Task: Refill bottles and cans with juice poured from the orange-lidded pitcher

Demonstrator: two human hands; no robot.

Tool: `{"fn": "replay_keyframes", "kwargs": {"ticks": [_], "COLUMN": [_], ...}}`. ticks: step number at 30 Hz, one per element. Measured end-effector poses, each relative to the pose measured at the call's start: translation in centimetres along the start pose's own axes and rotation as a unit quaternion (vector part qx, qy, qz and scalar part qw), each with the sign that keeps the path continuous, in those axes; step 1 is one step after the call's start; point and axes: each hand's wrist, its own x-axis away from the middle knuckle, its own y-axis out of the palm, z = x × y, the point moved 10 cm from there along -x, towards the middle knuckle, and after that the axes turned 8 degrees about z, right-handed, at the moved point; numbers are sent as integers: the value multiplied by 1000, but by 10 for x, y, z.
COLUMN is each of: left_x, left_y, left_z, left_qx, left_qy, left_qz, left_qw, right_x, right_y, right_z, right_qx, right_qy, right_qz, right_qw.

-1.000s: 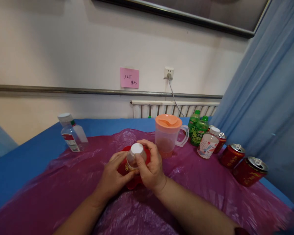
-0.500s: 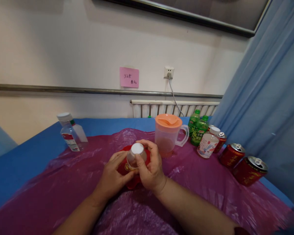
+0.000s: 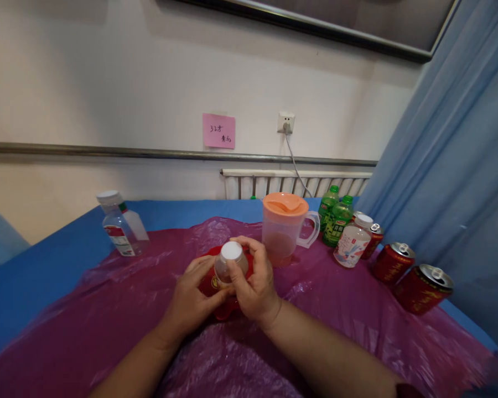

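Observation:
Between my two hands stands a clear plastic bottle point(image 3: 223, 270) with a white cap point(image 3: 231, 251). My right hand point(image 3: 255, 284) is closed round its right side, thumb on the near face just below the cap. Low on the bottle, my left hand point(image 3: 196, 296) curls about the left side, its thumb reaching across the front. A red tray or dish point(image 3: 224, 315) with a scalloped rim lies beneath; the hands cover much of it. The lower part of the bottle is hidden by my fingers.
A lidded orange-topped pitcher point(image 3: 280, 237) stands just behind my right hand. Green bottles point(image 3: 339, 221), a capped bottle with a floral label point(image 3: 352, 243) and several red cans point(image 3: 423, 290) line the right. Another clear bottle point(image 3: 122, 232) is at left. Purple plastic sheeting point(image 3: 120, 315) covers the table.
The bottle's cap has shifted very slightly to the left and up. Both hands keep their hold, almost unmoved; everything around them is the same.

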Motion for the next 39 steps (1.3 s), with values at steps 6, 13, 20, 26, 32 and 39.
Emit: {"fn": "replay_keyframes", "kwargs": {"ticks": [6,13,20,26,32,39], "left_x": [2,1,2,2,3,4], "left_y": [-4,-9,-10,-10,-12,-12], "left_z": [-10,-10,-12,-14,-15,-16], "left_qx": [-6,-20,-28,-23,-15,-1], "left_qy": [-15,-20,-20,-25,-40,-55], "left_qz": [23,44,57,61,62,62], "left_qw": [1000,999,998,998,997,997], "right_x": [0,-3,-5,-4,-4,0], "right_y": [-2,-9,-2,-4,-4,5], "right_z": [-6,0,0,0,-1,1], "right_qx": [17,48,122,109,99,99], "right_qy": [-28,-51,-99,-102,-99,-78], "right_qz": [-8,36,11,23,14,-38], "right_qw": [999,997,988,988,990,991]}}
